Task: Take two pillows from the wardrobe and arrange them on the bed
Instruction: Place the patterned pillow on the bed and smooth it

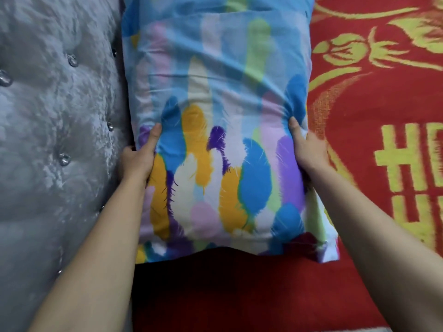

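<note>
A pillow in a case printed with blue, yellow, purple and pink feathers fills the middle of the view. It lies over the red bed cover, with its left edge against the grey headboard. My left hand grips the pillow's left side, thumb on top. My right hand grips its right side the same way. Both forearms reach in from the bottom. A seam across the top hints at a second pillow of the same print, but I cannot tell for sure.
The grey tufted velvet headboard with crystal buttons runs down the whole left side. The red bed cover with yellow floral and character patterns spreads to the right and below the pillow. A dark shadow lies under the pillow's near edge.
</note>
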